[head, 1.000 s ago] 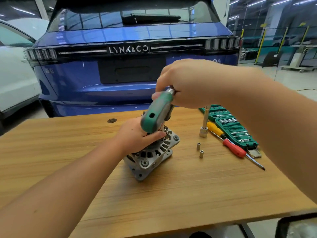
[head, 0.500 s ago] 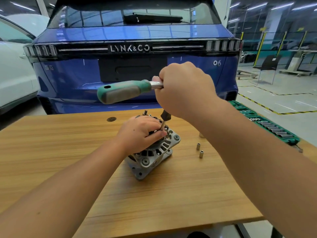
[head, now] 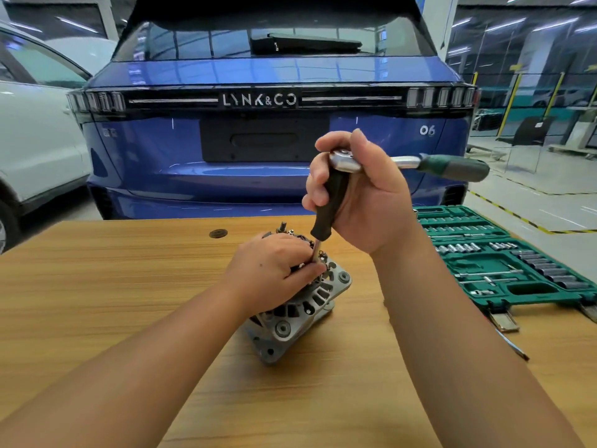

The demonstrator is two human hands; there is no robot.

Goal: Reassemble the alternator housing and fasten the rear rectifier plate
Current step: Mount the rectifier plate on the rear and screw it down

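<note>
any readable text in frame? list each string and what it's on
"LYNK&CO": on the light bar across the blue car's tailgate.
"06": badge on the tailgate's right side.
A small badge on the tailgate's left side: too blurred to read.
Markings in the green socket set case: too small to read.
Alternator and ratchet: no legible text.

One alternator (head: 292,305) under the left fingers, one ratchet wrench (head: 420,163) in the right fingers, one socket set case (head: 504,263), two cars.
</note>
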